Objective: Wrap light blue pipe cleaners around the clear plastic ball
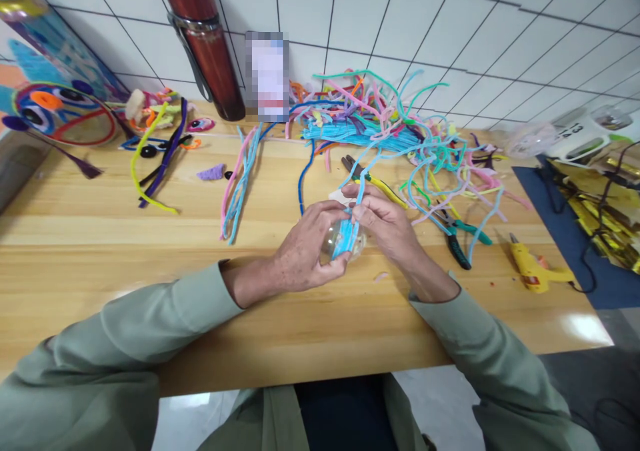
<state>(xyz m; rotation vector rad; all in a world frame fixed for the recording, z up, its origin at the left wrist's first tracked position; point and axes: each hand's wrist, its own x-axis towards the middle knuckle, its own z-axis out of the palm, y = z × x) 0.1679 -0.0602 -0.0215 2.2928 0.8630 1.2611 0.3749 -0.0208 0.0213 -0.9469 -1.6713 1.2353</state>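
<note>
In the middle of the head view, my left hand (309,247) is closed round a clear rounded container (329,243) with blue pipe cleaners (345,236) laid side by side across it. My right hand (383,221) pinches a light blue pipe cleaner (361,187) at the container's top, its free end sticking up past the fingers. Both hands touch at this spot, just above the wooden table. Part of the container is hidden behind the fingers. A small white piece (340,197) shows behind the fingertips.
Behind my hands lie yellow-handled pliers (377,183) and a tangled pipe cleaner heap (370,131). Green-handled pliers (457,237) and a yellow glue gun (537,267) are at right. Blue and pink strands (243,184), a red thermos (207,51) and a phone (267,77) stand left.
</note>
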